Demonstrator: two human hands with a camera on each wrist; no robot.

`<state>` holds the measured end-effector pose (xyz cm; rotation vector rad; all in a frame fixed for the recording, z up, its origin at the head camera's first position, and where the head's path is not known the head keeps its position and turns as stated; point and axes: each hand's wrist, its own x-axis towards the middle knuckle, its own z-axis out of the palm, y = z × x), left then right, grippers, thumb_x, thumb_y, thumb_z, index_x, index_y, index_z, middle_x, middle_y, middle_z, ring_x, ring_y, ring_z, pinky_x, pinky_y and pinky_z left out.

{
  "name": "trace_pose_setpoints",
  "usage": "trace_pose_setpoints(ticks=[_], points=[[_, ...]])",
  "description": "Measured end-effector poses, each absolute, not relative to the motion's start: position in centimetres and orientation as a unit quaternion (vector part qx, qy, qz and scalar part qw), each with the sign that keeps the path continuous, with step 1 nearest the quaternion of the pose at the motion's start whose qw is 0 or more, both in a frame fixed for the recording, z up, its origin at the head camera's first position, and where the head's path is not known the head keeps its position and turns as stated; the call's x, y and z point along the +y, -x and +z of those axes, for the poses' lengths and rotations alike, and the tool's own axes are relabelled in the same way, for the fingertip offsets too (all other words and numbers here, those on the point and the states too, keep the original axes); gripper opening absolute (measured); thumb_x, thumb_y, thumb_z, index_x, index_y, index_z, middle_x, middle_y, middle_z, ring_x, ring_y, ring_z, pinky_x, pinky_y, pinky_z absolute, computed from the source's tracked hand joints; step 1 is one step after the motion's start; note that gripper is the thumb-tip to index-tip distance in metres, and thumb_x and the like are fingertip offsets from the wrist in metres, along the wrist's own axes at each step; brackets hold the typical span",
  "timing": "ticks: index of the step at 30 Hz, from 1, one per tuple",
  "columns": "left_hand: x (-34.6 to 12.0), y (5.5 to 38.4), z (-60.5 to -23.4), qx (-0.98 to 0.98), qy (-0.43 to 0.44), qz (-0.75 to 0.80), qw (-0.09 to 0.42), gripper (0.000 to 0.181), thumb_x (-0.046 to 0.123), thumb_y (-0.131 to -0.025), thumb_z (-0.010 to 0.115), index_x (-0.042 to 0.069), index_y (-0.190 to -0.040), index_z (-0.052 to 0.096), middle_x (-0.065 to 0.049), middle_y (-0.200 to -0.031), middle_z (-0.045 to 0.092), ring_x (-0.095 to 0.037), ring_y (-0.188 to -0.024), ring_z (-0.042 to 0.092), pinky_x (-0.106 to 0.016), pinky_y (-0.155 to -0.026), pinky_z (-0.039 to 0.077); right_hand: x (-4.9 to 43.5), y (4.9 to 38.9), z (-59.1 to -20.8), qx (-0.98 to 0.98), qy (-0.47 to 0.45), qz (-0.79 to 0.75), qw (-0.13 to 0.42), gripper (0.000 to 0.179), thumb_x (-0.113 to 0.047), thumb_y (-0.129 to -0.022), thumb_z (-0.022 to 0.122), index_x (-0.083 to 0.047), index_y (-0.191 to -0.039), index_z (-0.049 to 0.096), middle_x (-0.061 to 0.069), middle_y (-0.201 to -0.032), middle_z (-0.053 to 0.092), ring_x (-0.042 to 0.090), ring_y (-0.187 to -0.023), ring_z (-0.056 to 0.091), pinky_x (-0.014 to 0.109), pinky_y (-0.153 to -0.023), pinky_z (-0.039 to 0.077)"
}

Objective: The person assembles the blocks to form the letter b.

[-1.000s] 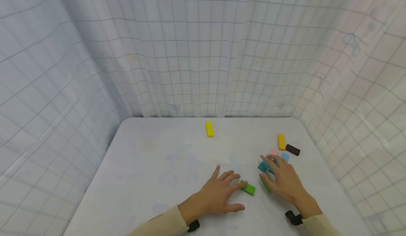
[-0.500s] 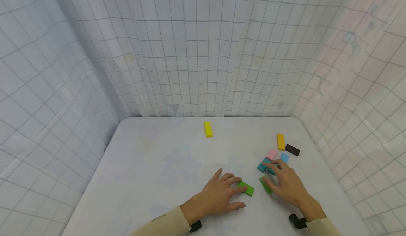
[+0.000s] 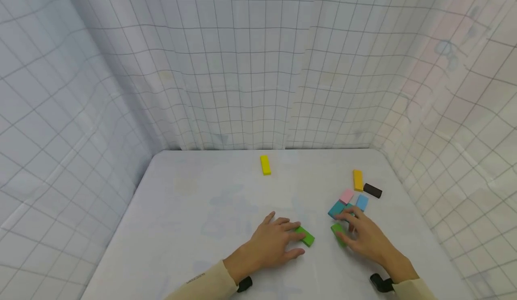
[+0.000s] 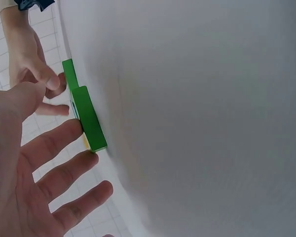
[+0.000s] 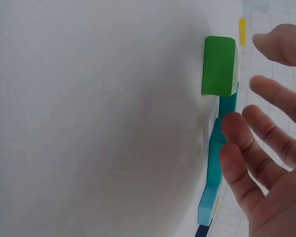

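Observation:
My left hand lies low over the white table with its fingers spread, the index and middle fingers touching a green block. In the left wrist view those fingertips meet the side and end of the green block without curling round it. To the right, my right hand hovers with bent, separated fingers around a second green block. The right wrist view shows thumb and fingers apart, this green block standing free of them. Its fingers partly hide the teal blocks just beyond.
A pink block touches the teal ones, with a light blue block close by. Farther back lie an orange block and a black block. A yellow block lies near the far edge. Gridded white curtains enclose the table.
My left hand and the green block at its fingertips have shifted a little left, away from the other green block. My right fingers have drawn back slightly, uncovering the pink block and more of the teal ones.

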<state>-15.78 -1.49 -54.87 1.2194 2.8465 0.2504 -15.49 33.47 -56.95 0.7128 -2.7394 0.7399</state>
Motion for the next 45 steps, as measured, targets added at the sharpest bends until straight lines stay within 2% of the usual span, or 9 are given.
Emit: trace_pose_setpoints(ticks=[5,12,20,27,31,34,45], points=[[-2.3,16.1,-55.0,0.919,-0.383,0.093,0.011,0.041,0.065,-0.115,0.065,0.045,-0.149,0.078,0.014,-0.166,0.070,-0.020,-0.154,0.067,-0.069,-0.131,0.048,33.9,15.8,-57.6,-0.909,-0.273,0.296,0.109,0.040,-0.002,-0.088,0.100,-0.019,-0.120,0.084,-0.003,-0.124,0.070,0.000,-0.085,0.061,0.021,-0.071,0.054],[-3.6,16.3,-55.0,0.930,-0.348,0.118,0.027,0.029,0.064,-0.113,0.070,0.042,-0.128,0.083,0.016,-0.164,0.071,-0.022,-0.151,0.070,-0.070,-0.131,0.047,33.9,15.7,-58.0,-0.897,-0.282,0.327,0.097,0.037,0.000,-0.086,0.101,-0.019,-0.114,0.087,-0.005,-0.117,0.072,0.003,-0.084,0.063,0.021,-0.070,0.056],[-5.4,16.6,-55.1,0.936,-0.326,0.127,0.021,0.019,0.051,-0.104,0.089,0.034,-0.106,0.079,0.014,-0.158,0.075,-0.023,-0.139,0.076,-0.067,-0.124,0.055,33.6,15.3,-58.1,-0.889,-0.282,0.348,0.092,0.034,-0.001,-0.088,0.101,-0.018,-0.116,0.089,-0.003,-0.116,0.073,0.006,-0.083,0.064,0.023,-0.069,0.055],[-6.8,16.7,-55.1,0.937,-0.319,0.139,0.013,0.021,0.042,-0.099,0.097,0.031,-0.100,0.079,0.011,-0.151,0.080,-0.021,-0.129,0.080,-0.057,-0.117,0.062,33.4,15.3,-58.1,-0.890,-0.289,0.340,0.097,0.032,0.000,-0.088,0.101,-0.013,-0.115,0.091,-0.001,-0.116,0.073,0.004,-0.083,0.066,0.022,-0.069,0.057],[-7.6,16.7,-55.0,0.938,-0.308,0.158,0.005,0.022,0.039,-0.096,0.099,0.029,-0.097,0.080,0.009,-0.134,0.080,-0.016,-0.110,0.078,-0.046,-0.100,0.066,33.5,15.3,-58.0,-0.893,-0.294,0.324,0.108,0.032,0.000,-0.086,0.102,-0.012,-0.114,0.092,0.002,-0.119,0.074,0.002,-0.084,0.066,0.022,-0.069,0.058],[-8.3,16.7,-54.9,0.937,-0.299,0.182,0.008,0.021,0.036,-0.094,0.102,0.027,-0.097,0.082,0.008,-0.126,0.076,-0.013,-0.101,0.073,-0.039,-0.089,0.063,33.7,15.2,-57.9,-0.894,-0.297,0.314,0.113,0.032,-0.001,-0.085,0.102,-0.012,-0.113,0.092,0.003,-0.120,0.075,0.001,-0.085,0.067,0.022,-0.070,0.059],[-9.8,16.8,-54.6,0.932,-0.288,0.219,0.012,0.019,0.029,-0.095,0.101,0.025,-0.097,0.083,0.008,-0.131,0.078,-0.020,-0.110,0.078,-0.033,-0.079,0.061,34.1,15.6,-57.5,-0.902,-0.279,0.319,0.087,0.030,-0.003,-0.088,0.101,-0.012,-0.115,0.093,0.003,-0.125,0.079,-0.001,-0.086,0.065,0.021,-0.070,0.057]])
